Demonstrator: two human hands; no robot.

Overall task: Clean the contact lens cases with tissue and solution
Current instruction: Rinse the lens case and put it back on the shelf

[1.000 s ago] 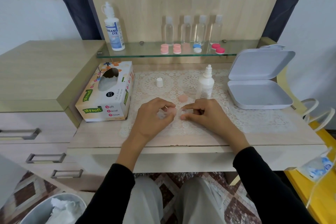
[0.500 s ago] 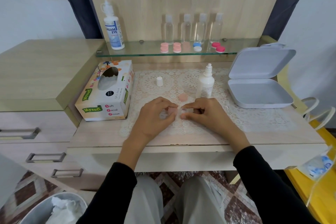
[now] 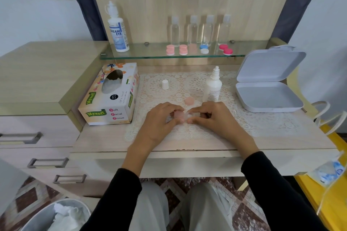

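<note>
Both hands meet over the lace mat point(image 3: 249, 124). My left hand point(image 3: 159, 120) pinches a pale pink lens case point(image 3: 179, 114) between thumb and fingers. My right hand point(image 3: 212, 117) pinches a small white wad of tissue point(image 3: 187, 116) against the case. A loose pink cap point(image 3: 189, 101) lies just behind the hands. The white solution bottle point(image 3: 213, 85) stands uncapped behind my right hand; its white cap point(image 3: 165, 84) stands apart to the left. The tissue box point(image 3: 112, 95) sits left of the mat.
An open grey box point(image 3: 268, 88) lies at the right. The glass shelf point(image 3: 142, 56) carries a large solution bottle point(image 3: 117, 30), several clear bottles point(image 3: 201, 30) and several pink, blue and red lens cases point(image 3: 197, 49). A bin with used tissue point(image 3: 63, 215) stands lower left.
The hands stay together on the case and tissue; fingers shift slightly, as in rubbing. Nothing else on the desk has moved.
</note>
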